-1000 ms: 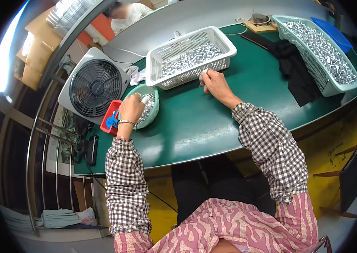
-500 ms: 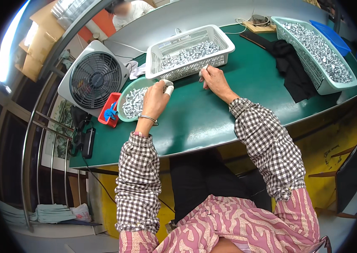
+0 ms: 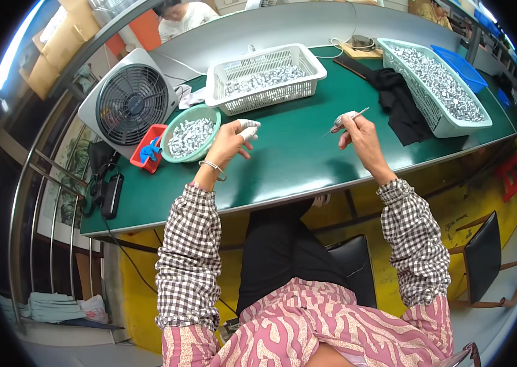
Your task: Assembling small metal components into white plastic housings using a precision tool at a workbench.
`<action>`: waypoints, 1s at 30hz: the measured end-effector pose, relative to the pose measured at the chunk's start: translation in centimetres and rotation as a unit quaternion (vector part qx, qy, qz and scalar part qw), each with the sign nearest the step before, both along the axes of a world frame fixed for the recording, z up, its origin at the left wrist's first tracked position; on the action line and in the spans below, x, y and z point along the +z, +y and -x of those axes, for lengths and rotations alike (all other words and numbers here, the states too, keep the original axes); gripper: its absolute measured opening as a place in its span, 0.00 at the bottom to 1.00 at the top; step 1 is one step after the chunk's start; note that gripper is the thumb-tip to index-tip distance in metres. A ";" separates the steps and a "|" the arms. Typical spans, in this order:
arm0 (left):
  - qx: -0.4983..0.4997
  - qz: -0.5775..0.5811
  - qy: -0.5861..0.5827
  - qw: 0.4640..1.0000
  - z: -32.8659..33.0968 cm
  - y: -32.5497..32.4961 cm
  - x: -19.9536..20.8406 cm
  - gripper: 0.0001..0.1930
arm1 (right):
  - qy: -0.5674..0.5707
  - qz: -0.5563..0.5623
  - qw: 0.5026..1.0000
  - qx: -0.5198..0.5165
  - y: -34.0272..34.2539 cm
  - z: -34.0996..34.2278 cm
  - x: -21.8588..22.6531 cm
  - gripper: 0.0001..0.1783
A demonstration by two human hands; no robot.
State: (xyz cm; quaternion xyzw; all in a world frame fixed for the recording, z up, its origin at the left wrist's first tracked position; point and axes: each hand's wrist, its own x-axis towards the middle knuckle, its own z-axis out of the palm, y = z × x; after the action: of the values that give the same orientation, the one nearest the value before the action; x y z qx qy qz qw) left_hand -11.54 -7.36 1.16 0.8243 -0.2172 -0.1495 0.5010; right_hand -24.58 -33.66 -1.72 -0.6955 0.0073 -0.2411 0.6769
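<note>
My left hand (image 3: 233,144) is over the green table, just right of a round green basket (image 3: 217,136) of small silvery metal parts (image 3: 190,137). White wraps cover two of its fingertips. Its fingers are apart, and I see nothing between them. Farther right, my right hand (image 3: 360,139) is closed on a thin pointed metal tool (image 3: 334,129), whose exact kind is unclear. The tool slants across the fingers, its tip toward the left. Beyond both hands stands a white rectangular basket (image 3: 264,101), with more metal parts (image 3: 264,79) in it.
At left are a grey fan (image 3: 133,104) and a red tray (image 3: 148,148) with a blue item. A pale green basket (image 3: 414,92) of metal parts stands at right, beside black cloth (image 3: 396,101) and a blue basket (image 3: 459,67). One person (image 3: 185,21) sits across the partition.
My right hand has moved right and nearer, away from the white basket. My left hand has drawn back from that basket, and its fingers have spread. The whole view has shifted slightly.
</note>
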 end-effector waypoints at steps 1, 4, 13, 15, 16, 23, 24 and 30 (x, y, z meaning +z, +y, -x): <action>-0.019 0.062 0.068 0.996 -0.1 -0.3 0.0 0.14 | 0.003 0.019 1.000 0.006 0.2 -0.1 0.6 0.15; -0.052 0.174 0.177 0.967 -1.2 -1.3 -1.1 0.15 | 0.011 0.057 0.998 0.019 1.0 -1.4 1.7 0.15; -0.073 0.389 0.340 0.853 -4.6 -2.2 -4.2 0.18 | -0.136 0.270 0.953 0.007 4.7 -8.4 0.0 0.12; -0.069 0.401 0.352 0.843 -5.1 -2.1 -4.8 0.19 | -0.164 0.256 0.952 0.017 5.4 -9.8 -0.4 0.11; -0.069 0.411 0.367 0.831 -5.1 -2.1 -4.9 0.19 | -0.159 0.256 0.953 0.019 5.7 -10.5 -0.5 0.11; -0.041 0.452 0.422 0.784 -5.6 -1.8 -6.3 0.16 | -0.124 0.206 0.970 0.041 7.1 -12.4 -1.4 0.12; -0.057 0.472 0.431 0.767 -5.8 -1.7 -6.9 0.16 | -0.123 0.206 0.970 0.041 7.2 -12.3 -1.6 0.12; -0.047 0.487 0.436 0.755 -5.3 -2.2 -7.2 0.16 | -0.116 0.214 0.968 0.053 7.4 -11.7 -2.2 0.11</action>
State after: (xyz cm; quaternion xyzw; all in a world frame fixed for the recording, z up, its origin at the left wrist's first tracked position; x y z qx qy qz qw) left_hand -6.20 -9.54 -6.06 0.3032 -0.0572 -0.3902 0.8675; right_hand -12.87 -26.25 -3.88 -0.7907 -0.1601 -0.2795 0.5206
